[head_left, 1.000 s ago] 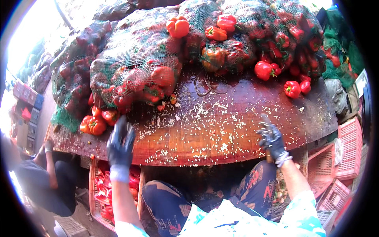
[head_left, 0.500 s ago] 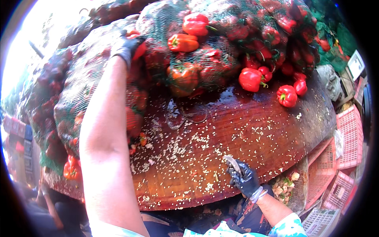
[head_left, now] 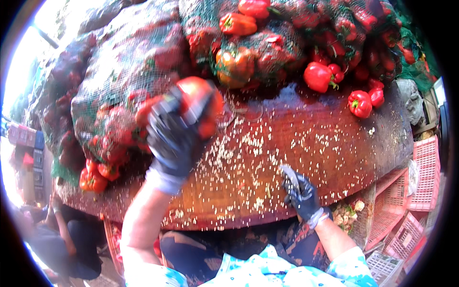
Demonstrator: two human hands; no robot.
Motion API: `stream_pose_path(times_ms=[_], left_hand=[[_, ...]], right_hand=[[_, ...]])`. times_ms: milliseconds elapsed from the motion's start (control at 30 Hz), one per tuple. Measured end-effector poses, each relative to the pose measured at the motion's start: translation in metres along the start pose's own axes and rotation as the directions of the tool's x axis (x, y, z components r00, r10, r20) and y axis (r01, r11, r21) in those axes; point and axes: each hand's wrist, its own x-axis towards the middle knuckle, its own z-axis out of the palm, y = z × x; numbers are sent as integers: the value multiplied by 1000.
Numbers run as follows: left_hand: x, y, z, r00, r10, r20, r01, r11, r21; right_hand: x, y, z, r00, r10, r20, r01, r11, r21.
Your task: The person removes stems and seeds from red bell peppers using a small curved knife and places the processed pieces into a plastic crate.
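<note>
My left hand [head_left: 174, 138], in a black glove and smeared by motion, grips a red bell pepper [head_left: 206, 95] above the left part of the wet brown wooden table [head_left: 330, 153]. My right hand [head_left: 302, 197], also black-gloved, is closed around a small knife [head_left: 290, 176] near the table's front edge. Its curved blade points up and away from me. Pale seeds lie scattered over the tabletop between and beyond my hands. Two whole red bell peppers [head_left: 360, 104] rest at the right side of the table, and another red pepper [head_left: 318, 76] sits against the sacks.
Green net sacks [head_left: 129, 62] full of red peppers are heaped along the far and left sides. Pink plastic crates [head_left: 425, 167] stand at the right. Pale pepper cores [head_left: 346, 215] lie below the front edge. Another person [head_left: 67, 244] sits at the lower left.
My left hand has come back from the sacks toward me, bringing a red bell pepper over the table. The right hand keeps hold of the knife. The whole view has shifted slightly.
</note>
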Motion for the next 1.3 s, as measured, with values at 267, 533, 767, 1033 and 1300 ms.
stream_pose_path(times_ms=[267,533,767,1033,1300], left_hand=[[-124,78,-62,964,-70,257,212,786,-581],[-142,68,-58,919,-355,172,378,672,-636],[-148,74,-39,946,-315,73,270,645,-715],[-154,69,-35,970,-226,94,217,619,-755],[-153,76,-39,973,-199,115,226,729,-647]], right_hand=[[1,9,0,998,-56,-39,48,981,-188],[-37,-12,34,962,-66,265,74,997,-19],[-12,-53,73,881,-279,382,436,791,-429],[-10,-90,97,966,70,250,131,701,-701],[-12,-93,107,972,-15,236,231,287,-930]])
